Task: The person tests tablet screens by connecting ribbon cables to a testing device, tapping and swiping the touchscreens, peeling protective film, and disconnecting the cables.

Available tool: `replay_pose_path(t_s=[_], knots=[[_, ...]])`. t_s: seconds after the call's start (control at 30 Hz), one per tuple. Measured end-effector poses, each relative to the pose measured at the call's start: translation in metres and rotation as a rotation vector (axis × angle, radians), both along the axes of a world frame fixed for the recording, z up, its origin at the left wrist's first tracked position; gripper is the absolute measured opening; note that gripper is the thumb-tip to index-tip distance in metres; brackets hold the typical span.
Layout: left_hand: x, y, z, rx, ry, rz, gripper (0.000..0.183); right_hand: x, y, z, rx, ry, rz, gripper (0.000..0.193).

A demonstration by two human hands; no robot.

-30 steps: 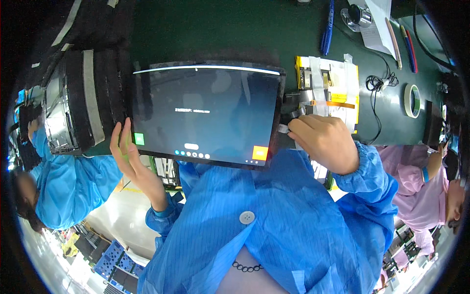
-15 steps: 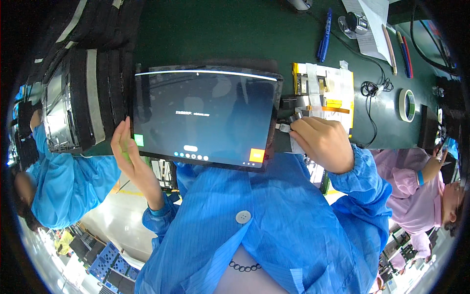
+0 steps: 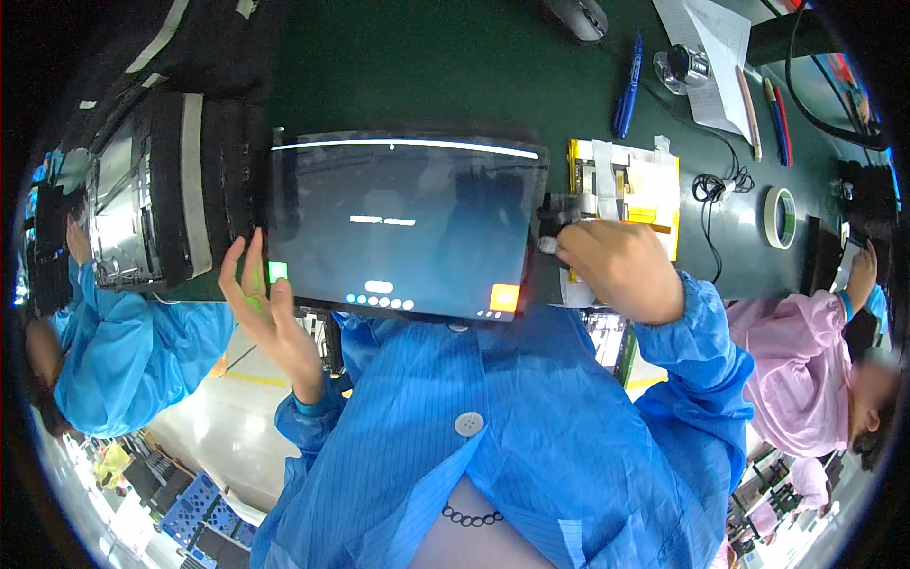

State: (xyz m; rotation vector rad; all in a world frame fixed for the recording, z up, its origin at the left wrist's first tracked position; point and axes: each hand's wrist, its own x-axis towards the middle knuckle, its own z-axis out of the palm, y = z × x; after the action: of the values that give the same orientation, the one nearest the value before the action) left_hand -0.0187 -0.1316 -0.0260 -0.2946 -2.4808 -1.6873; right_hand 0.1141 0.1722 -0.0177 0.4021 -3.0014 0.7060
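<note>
A flat dark touch display panel [image 3: 403, 256] lies in front of me, lit, with a green square at its lower left and an orange one at its lower right. My left hand [image 3: 270, 318] is at its lower left corner, fingers spread, the thumb by the green square; whether it touches the glass I cannot tell. At the panel's right edge my right hand [image 3: 621, 270] is closed, fingertips pinching a small pale cable plug [image 3: 547, 245], blurred and partly hidden. Just beyond that hand lies a taped circuit assembly [image 3: 654, 180] with yellow edges and white tape.
Black strapped cases [image 3: 194, 190] stand at left. Toward the right lie a blue marker [image 3: 627, 85], a small camera [image 3: 687, 64], papers [image 3: 716, 38], a coiled black cable [image 3: 720, 187] and a tape roll [image 3: 780, 218]. A mouse [image 3: 578, 17] sits at the far edge. Co-workers sit either side.
My left hand's fingers have spread apart at the panel's corner. My right hand stays by the plug at the right edge. The whole view has shifted slightly.
</note>
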Motion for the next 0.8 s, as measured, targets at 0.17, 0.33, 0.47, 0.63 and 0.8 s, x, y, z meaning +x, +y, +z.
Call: replay_pose_path(t_s=[0.17,0.33,0.47,0.63,0.8], knots=[[-0.003,-0.006,-0.008,-0.007,0.101,-0.043,0.05,-0.002,-0.002,0.007,0.104,-0.037,-0.05,0.012],[-0.003,-0.01,-0.006,-0.092,0.076,0.006,0.044,0.0,-0.01,0.027,0.239,0.056,-0.135,0.012],[0.002,-0.023,-0.012,-0.085,0.107,0.009,0.041,-0.011,0.02,0.068,0.017,0.126,-0.261,0.003],[0.012,-0.034,-0.033,0.018,0.162,0.0,0.049,-0.101,0.065,0.07,0.034,0.067,-0.449,0.024],[0.009,-0.045,-0.024,-0.313,0.206,-0.285,0.093,-0.165,0.117,0.014,0.2,0.211,-0.255,0.068]])
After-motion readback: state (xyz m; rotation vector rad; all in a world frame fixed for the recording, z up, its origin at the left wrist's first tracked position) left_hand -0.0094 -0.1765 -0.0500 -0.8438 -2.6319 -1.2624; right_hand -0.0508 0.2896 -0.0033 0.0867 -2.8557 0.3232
